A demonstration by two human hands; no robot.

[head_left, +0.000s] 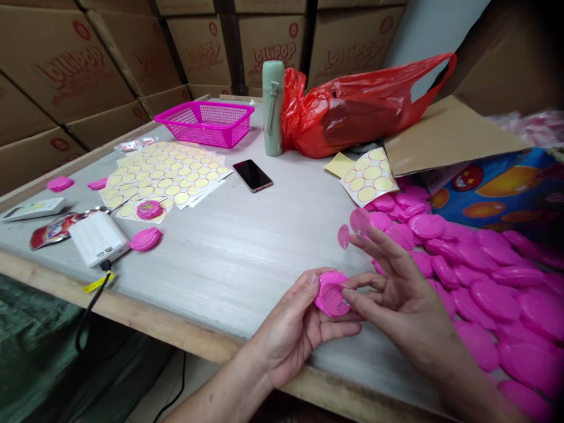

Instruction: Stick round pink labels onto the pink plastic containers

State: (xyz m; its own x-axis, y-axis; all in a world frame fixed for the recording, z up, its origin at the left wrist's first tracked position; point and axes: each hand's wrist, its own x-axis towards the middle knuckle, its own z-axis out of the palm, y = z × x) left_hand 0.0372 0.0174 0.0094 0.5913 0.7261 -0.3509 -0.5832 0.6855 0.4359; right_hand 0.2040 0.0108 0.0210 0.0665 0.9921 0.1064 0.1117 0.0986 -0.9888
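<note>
Left hand [291,329] cupped palm-up, thumb curled over a glossy pink plastic case [330,295]; right hand [396,288] pinching its rim.
Right hand's upper fingers spread, just beside translucent pink discs [360,222]; a heap of pink cases [493,299] lies further right.

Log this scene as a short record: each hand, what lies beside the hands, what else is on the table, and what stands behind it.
Left hand: cradles a pink plastic case
Right hand: fingertips touch the same case
Beside hands: two translucent pink discs; pile of pink cases
Table: sheets of round yellow stickers, smartphone, pink basket, pale green flask, red plastic bag
Behind: lollipop cartons
</note>
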